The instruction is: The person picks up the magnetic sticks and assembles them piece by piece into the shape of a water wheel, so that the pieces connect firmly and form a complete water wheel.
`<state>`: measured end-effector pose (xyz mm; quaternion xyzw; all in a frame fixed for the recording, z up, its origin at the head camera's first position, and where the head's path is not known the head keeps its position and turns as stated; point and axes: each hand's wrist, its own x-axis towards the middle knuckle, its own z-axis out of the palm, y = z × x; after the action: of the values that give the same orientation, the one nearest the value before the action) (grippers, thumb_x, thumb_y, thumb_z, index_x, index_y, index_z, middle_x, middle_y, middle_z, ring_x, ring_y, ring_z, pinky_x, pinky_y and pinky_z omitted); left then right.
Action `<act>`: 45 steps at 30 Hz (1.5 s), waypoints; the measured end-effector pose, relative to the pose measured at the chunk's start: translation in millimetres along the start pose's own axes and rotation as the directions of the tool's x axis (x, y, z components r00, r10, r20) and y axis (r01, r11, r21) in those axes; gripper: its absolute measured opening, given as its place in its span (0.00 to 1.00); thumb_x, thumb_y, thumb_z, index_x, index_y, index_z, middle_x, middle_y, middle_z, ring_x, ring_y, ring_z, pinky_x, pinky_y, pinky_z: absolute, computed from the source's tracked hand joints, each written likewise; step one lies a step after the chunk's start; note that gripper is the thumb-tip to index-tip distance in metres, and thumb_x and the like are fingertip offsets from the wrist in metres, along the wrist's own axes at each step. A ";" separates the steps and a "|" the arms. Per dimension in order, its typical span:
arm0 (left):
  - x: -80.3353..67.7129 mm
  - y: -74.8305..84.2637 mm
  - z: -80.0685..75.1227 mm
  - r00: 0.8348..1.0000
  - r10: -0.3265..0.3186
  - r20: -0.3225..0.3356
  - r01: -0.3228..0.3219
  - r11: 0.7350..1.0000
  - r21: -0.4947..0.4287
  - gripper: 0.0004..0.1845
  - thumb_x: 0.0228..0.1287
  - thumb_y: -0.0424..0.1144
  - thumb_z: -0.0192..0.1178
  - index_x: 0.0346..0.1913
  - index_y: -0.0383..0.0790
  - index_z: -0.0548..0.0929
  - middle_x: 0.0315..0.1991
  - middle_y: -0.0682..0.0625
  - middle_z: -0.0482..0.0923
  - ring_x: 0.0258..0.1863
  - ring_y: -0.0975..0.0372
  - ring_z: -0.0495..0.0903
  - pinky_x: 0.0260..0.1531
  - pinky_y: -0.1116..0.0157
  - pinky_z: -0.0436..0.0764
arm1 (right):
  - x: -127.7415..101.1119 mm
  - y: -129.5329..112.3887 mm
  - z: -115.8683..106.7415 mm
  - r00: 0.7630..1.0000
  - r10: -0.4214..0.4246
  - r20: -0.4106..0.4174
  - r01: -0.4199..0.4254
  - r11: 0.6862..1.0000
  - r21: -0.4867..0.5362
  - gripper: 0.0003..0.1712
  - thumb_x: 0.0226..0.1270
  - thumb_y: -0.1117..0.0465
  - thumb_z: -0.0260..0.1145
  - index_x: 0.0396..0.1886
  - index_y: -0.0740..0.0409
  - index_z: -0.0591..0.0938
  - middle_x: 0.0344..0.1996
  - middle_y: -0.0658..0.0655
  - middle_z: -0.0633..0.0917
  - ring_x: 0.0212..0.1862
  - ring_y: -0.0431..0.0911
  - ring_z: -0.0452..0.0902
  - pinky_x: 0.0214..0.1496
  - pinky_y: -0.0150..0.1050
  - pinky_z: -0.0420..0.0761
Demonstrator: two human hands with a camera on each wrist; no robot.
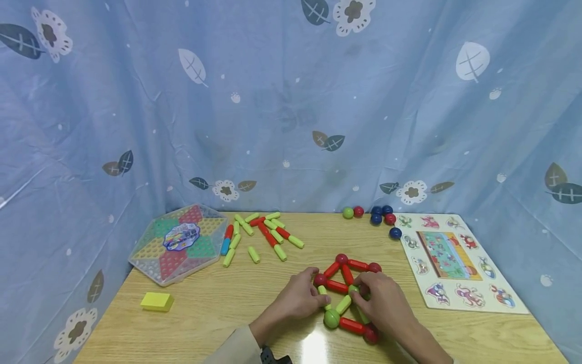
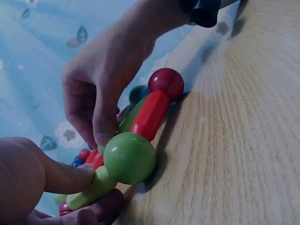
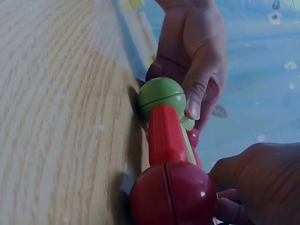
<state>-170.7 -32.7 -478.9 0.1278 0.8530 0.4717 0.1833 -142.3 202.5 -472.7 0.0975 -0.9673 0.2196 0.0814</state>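
Leftmost, a yellow block (image 1: 156,301) is seen on the wooden table (image 1: 218,313), with a hexagonal game board (image 1: 179,243) behind it. Loose green and red sticks (image 1: 261,235) are scattered next to the board. Near the table's front middle, a flat frame of sticks and balls (image 1: 347,293) is laid out. The left hand (image 1: 297,298) is pinched on a green stick (image 2: 91,190) just beside the big green ball (image 2: 130,157), thumb on top. The right hand (image 1: 384,303) is curled over the frame's right side, fingertips pinching a joint near its middle; what exactly is pinched cannot be told. Farther right, loose balls (image 1: 377,216) lie at the back edge, and a picture puzzle board (image 1: 454,260) is laid flat.
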 end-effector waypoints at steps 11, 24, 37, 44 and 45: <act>-2.3 5.6 1.5 1.000 -0.020 -0.003 0.020 0.999 0.027 0.38 0.70 0.40 0.76 0.76 0.30 0.71 0.28 0.52 0.83 0.27 0.63 0.80 0.27 0.67 0.76 | 1.4 -0.5 -0.3 1.000 0.000 0.019 0.000 1.000 0.020 0.09 0.62 0.58 0.84 0.38 0.45 0.91 0.24 0.40 0.78 0.31 0.38 0.69 0.34 0.32 0.73; -0.7 7.4 0.6 0.999 -0.010 -0.031 0.013 0.993 0.121 0.38 0.70 0.42 0.75 0.76 0.31 0.72 0.30 0.51 0.80 0.26 0.62 0.76 0.24 0.67 0.71 | 2.8 2.0 1.2 0.997 -0.065 -0.032 0.066 0.998 0.013 0.10 0.61 0.56 0.86 0.37 0.44 0.91 0.24 0.38 0.80 0.30 0.34 0.70 0.35 0.32 0.76; 0.9 4.2 1.1 0.998 0.029 -0.054 -0.020 0.986 0.167 0.36 0.70 0.35 0.65 0.79 0.33 0.69 0.19 0.55 0.73 0.15 0.66 0.70 0.16 0.69 0.65 | 0.8 4.6 3.0 0.993 -0.122 -0.011 0.122 0.990 0.069 0.11 0.62 0.57 0.86 0.40 0.43 0.91 0.27 0.36 0.82 0.33 0.32 0.72 0.37 0.31 0.77; 0.7 2.0 3.3 0.995 0.042 -0.091 -0.026 0.985 0.170 0.37 0.69 0.34 0.63 0.80 0.31 0.69 0.18 0.56 0.71 0.14 0.66 0.68 0.16 0.69 0.64 | -0.9 5.7 6.4 0.986 -0.161 -0.041 0.163 0.984 0.072 0.11 0.61 0.57 0.86 0.39 0.43 0.91 0.29 0.36 0.83 0.34 0.31 0.73 0.38 0.31 0.79; 1.0 1.4 3.7 0.994 0.047 -0.104 -0.029 0.986 0.167 0.37 0.69 0.33 0.63 0.80 0.31 0.68 0.18 0.56 0.70 0.14 0.66 0.68 0.15 0.69 0.64 | -1.2 6.0 6.6 0.985 -0.166 -0.042 0.169 0.983 0.070 0.11 0.61 0.57 0.86 0.39 0.43 0.91 0.29 0.36 0.83 0.34 0.30 0.72 0.38 0.32 0.79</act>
<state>-170.0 -28.9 -479.6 0.1331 0.8951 0.4090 0.1171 -143.3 205.0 -481.3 0.1776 -0.9453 0.2491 0.1134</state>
